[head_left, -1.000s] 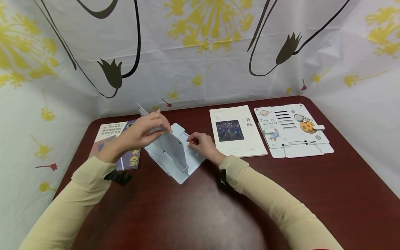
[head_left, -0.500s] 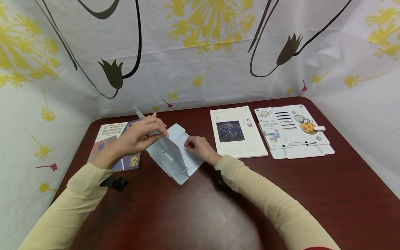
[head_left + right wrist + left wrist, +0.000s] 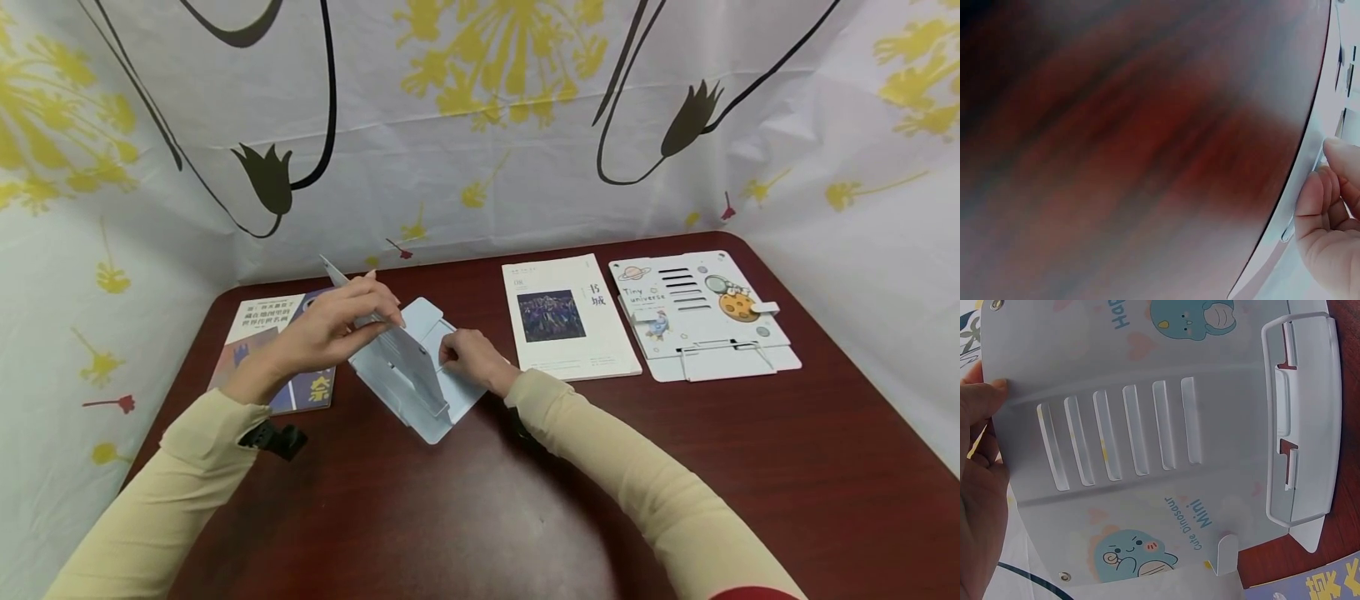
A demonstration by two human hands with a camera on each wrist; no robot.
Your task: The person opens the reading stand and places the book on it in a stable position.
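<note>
A pale blue metal book stand (image 3: 414, 357) stands partly unfolded, its panel raised at a slant over a flat base plate (image 3: 463, 390). My left hand (image 3: 337, 323) grips the panel's upper edge between thumb and fingers. In the left wrist view the panel's front (image 3: 1110, 440) shows slots and dinosaur pictures, with a wire page holder (image 3: 1268, 425) along its lower edge. Behind the panel, my right hand (image 3: 474, 357) has its fingers curled low over the base. Up close, the right hand (image 3: 1332, 219) pinches a thin wire support (image 3: 1287, 232) of the stand, mostly hidden by the fingers.
A purple-and-white book (image 3: 258, 321) lies on the dark red table (image 3: 420, 517) at left, partly behind the left forearm. Right of the stand lies a white book (image 3: 600, 329). Farther right is a folded white book stand (image 3: 697, 292) with space pictures. A patterned curtain (image 3: 450, 192) hangs behind.
My left hand has drawn the panel's top slightly left and toward me. My right hand has slid a little left, closer in behind the panel. The books have stayed put.
</note>
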